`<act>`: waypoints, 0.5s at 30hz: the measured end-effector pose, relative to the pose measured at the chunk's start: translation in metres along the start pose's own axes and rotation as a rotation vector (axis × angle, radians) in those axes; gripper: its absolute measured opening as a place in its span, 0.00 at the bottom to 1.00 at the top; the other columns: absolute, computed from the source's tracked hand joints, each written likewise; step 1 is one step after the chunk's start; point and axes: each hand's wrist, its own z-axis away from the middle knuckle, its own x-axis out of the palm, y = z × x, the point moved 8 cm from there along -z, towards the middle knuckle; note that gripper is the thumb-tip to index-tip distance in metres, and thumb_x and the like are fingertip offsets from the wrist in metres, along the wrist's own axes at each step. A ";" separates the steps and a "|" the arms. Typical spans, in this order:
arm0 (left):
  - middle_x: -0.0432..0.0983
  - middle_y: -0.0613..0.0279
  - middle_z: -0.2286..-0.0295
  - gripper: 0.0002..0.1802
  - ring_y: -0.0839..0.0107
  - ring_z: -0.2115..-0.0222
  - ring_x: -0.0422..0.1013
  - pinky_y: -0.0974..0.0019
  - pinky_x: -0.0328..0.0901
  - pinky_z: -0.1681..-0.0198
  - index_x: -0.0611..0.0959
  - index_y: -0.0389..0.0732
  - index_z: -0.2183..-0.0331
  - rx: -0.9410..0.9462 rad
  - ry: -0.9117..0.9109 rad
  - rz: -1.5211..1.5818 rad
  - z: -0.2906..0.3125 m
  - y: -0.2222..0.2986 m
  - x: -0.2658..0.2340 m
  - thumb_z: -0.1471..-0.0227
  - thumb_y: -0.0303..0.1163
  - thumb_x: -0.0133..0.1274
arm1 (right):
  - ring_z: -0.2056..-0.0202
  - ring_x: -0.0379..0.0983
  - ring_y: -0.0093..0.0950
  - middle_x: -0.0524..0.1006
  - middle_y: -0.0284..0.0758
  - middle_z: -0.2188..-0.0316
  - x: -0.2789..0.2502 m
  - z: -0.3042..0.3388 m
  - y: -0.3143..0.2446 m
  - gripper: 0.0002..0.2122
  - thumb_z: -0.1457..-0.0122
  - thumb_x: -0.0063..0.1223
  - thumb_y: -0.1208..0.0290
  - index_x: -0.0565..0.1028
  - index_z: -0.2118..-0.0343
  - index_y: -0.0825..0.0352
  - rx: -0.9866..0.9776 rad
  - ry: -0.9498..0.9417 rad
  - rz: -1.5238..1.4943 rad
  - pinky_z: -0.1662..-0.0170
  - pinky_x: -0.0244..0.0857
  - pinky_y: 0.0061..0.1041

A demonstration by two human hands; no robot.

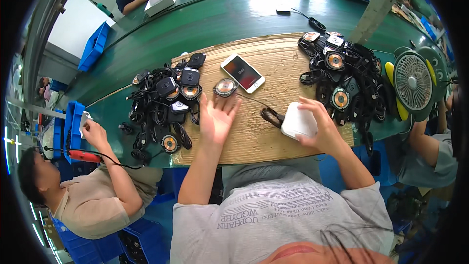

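Observation:
My left hand (218,117) is turned palm up, and a round wireless charging pad (225,87) with a copper coil face lies on its fingertips. A thin black cable runs from this pad to a tied cable bundle (271,116) beside my right hand. My right hand (320,124) grips a white square block with rounded corners (298,121), thumb at the near edge and fingers along the far right edge. Just beyond the pad, a white smartphone (243,73) with a lit screen lies on the cardboard sheet (254,142).
Piles of black charging pads with bundled cables flank the cardboard, left (166,88) and right (337,73). A green fan (413,80) stands at the right. Another charger (283,9) lies farther back on the green table (234,17). Co-workers sit left, right and opposite; a metal post (378,7) rises behind.

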 end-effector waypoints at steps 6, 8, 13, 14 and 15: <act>0.64 0.47 0.52 0.30 0.54 0.50 0.67 0.48 0.63 0.41 0.65 0.35 0.46 0.101 -0.026 -0.085 -0.016 0.023 0.017 0.42 0.45 0.52 | 0.37 0.57 0.46 0.61 0.52 0.39 0.059 -0.102 0.004 0.33 0.46 0.60 0.57 0.61 0.40 0.62 -0.058 -0.117 0.400 0.39 0.57 0.39; 0.64 0.47 0.52 0.29 0.55 0.50 0.67 0.49 0.64 0.42 0.65 0.36 0.47 0.106 -0.039 -0.090 -0.011 0.021 0.023 0.42 0.44 0.52 | 0.35 0.53 0.49 0.58 0.55 0.37 0.094 -0.137 0.014 0.35 0.45 0.58 0.53 0.58 0.38 0.63 -0.020 -0.239 0.642 0.39 0.57 0.41; 0.65 0.47 0.52 0.27 0.56 0.51 0.68 0.53 0.67 0.46 0.65 0.36 0.47 0.106 -0.086 -0.110 -0.010 0.024 0.030 0.42 0.40 0.52 | 0.43 0.63 0.50 0.67 0.56 0.46 0.111 -0.151 0.030 0.34 0.49 0.62 0.58 0.61 0.42 0.65 -0.155 -0.084 0.771 0.44 0.62 0.40; 0.66 0.46 0.53 0.27 0.55 0.51 0.69 0.52 0.68 0.47 0.64 0.35 0.47 0.085 -0.099 -0.115 -0.017 0.023 0.029 0.42 0.39 0.52 | 0.46 0.65 0.48 0.69 0.55 0.48 0.103 -0.152 0.031 0.32 0.50 0.63 0.60 0.62 0.44 0.65 -0.151 -0.100 0.705 0.45 0.63 0.40; 0.67 0.46 0.53 0.28 0.53 0.51 0.69 0.52 0.68 0.48 0.63 0.34 0.47 0.061 -0.114 -0.121 -0.024 0.021 0.029 0.42 0.38 0.51 | 0.48 0.68 0.47 0.71 0.54 0.51 0.094 -0.154 0.032 0.31 0.51 0.64 0.61 0.63 0.46 0.65 -0.145 -0.113 0.641 0.47 0.64 0.40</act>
